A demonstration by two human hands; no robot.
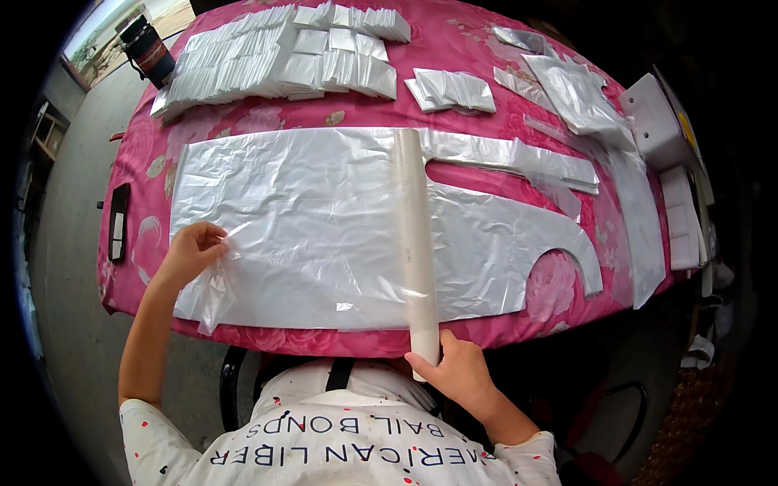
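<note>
Table (454, 40): covered by a pink flowered cloth. Plastic sheet (300, 186): laid flat from near the table's left edge to right of centre, close along the near edge; its right end has curved cutouts. Folded packets (235, 61): packed in rows by the far left corner. Loose plastic (575, 93): heaped toward the right edge. Pale tube (412, 219): lies across the sheet, its near end projecting past the table's near edge. Smaller packet pile (450, 89): toward the far edge, right of the rows. Dark bottle (147, 53): at the far left corner. Right hand (458, 368): grip clamped around the tube's near end. Left hand (193, 253): above the sheet's left part, grip pinched together on thin film (216, 296), which hangs crumpled. Slim black object (119, 223): by the left edge.
</note>
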